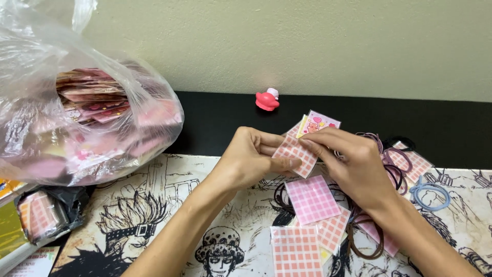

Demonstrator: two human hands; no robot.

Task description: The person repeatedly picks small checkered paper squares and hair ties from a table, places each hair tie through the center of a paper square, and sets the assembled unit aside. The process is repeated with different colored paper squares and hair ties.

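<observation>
The clear plastic bag stuffed with pink packets (77,113) bulges at the worktop's left edge. Toward its middle, your left hand (246,159) and right hand (353,164) both pinch 1 small pink-checked plastic pouch (296,153). You seem to be opening it; next calls for separating its mouth. Loose hair elastics (394,164) lie right on the comic-printed mat (169,205); a pale wall stands behind.
</observation>
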